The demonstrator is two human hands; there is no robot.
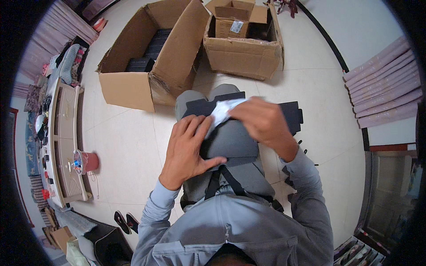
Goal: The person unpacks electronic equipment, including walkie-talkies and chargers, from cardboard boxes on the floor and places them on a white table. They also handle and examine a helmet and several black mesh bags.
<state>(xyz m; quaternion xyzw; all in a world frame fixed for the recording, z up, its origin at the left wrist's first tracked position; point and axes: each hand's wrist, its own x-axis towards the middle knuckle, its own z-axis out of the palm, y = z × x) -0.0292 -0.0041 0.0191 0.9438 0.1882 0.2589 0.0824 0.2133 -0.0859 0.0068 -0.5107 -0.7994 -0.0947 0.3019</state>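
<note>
A dark grey, flat piece of cardboard [230, 141] with cut tabs along its edges lies across my lap. My left hand [186, 148] rests on its left side, fingers spread and thumb stretched along the near edge. A crumpled white cloth or tissue [220, 111] is pinched in my right hand [262, 119] over the far part of the cardboard; the hand is slightly blurred. The white piece also touches the area by my left fingertips. Part of the cardboard is hidden beneath both hands.
On the tiled floor ahead stands a large open carton [126, 88] with dark boxes inside. Beside it is another open carton [244, 57] holding a smaller one. A white cabinet [66, 146], a pink bucket [91, 162] and shoes [126, 221] are at left; a curtain [386, 86] hangs right.
</note>
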